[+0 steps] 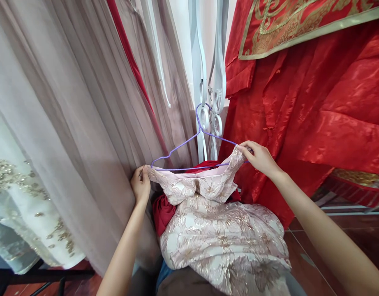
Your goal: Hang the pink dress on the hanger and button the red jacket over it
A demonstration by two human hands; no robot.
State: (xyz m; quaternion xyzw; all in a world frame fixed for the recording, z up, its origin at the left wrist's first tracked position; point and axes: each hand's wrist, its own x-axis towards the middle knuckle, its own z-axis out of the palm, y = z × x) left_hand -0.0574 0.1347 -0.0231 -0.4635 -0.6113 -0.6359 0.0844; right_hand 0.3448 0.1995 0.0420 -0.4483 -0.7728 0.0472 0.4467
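Note:
A pale pink and gold brocade dress (220, 230) spreads across my lap, its bodice facing up. The purple hanger (177, 144) sits at the dress's neckline, hook pointing away from me. My left hand (140, 184) pinches the left shoulder strap by the hanger's left end. On the other side, my right hand (259, 156) grips the right strap over the hanger's right arm. Behind and under the bodice bunches a dark red cloth (163, 211).
Greyish-pink curtains (93, 123) hang on the left, beside a white beaded gown (54, 230). White scrolled metalwork (218, 82) stands straight ahead. Red satin garments (300, 107) with gold embroidery hang at right, above a reddish tiled floor (309, 259).

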